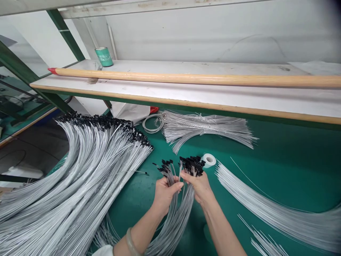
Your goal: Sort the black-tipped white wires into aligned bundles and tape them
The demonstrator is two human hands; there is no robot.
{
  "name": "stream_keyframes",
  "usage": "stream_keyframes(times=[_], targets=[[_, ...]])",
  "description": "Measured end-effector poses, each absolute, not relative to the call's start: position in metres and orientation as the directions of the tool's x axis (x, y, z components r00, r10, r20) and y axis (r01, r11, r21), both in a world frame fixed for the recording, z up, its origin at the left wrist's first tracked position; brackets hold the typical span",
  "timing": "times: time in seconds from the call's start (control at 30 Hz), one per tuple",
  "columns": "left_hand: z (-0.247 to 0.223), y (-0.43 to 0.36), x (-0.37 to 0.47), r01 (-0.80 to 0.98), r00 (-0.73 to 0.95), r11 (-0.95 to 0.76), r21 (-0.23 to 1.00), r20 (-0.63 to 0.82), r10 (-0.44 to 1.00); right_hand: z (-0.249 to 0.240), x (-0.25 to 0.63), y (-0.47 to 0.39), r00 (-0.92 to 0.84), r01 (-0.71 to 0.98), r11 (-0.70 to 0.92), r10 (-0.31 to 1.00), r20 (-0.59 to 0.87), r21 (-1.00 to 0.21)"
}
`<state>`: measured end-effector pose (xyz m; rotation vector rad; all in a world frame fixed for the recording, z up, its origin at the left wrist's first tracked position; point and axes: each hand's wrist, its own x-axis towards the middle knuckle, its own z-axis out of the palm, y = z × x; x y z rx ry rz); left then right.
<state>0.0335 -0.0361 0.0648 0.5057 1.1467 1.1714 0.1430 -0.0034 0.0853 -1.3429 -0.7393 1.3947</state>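
Thin grey cables with black tips form two bunches side by side in front of me. My left hand (pixel 166 193) is wrapped round the smaller left bunch (pixel 173 209), its thumb pointing right. The fuller right bunch (pixel 189 197) is gripped by my right hand (pixel 196 185), with black connectors (pixel 192 164) sticking up above the fingers. Both hands nearly touch at the thumbs. Below them the cables run together and curve down to the left. A white tape roll (pixel 209 160) lies just behind my right hand.
A large pile of black-tipped cables (pixel 87 177) covers the left side. Tied cables (pixel 207 128) and a coil (pixel 153 123) lie behind. More loose cables (pixel 277 213) are at right. Above, a shelf (pixel 170 94) bears a wooden pole (pixel 170 78) and a green roll (pixel 104 57).
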Motion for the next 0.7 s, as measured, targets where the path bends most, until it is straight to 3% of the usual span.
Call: stream_keyframes(times=[0.13,0.33,0.7], targets=[[0.064,-0.036,0.033,-0.398,-0.044,0.339,0.853,-0.387,0.921,0.083,0.146,-0.003,0.060,-0.232,-0.295,0.947,-0.316,-0.927],[0.063,-0.037,0.027,-0.422,0.134,0.330,0.844,-0.302,0.944,0.077,0.152,-0.004,-0.141,-0.295,-0.323,0.945,-0.294,-0.899],[0.069,-0.037,0.024,-0.492,0.185,0.409,0.768,-0.367,0.912,0.090,0.148,-0.010,-0.346,-0.425,-0.428,0.891,-0.294,-0.797]])
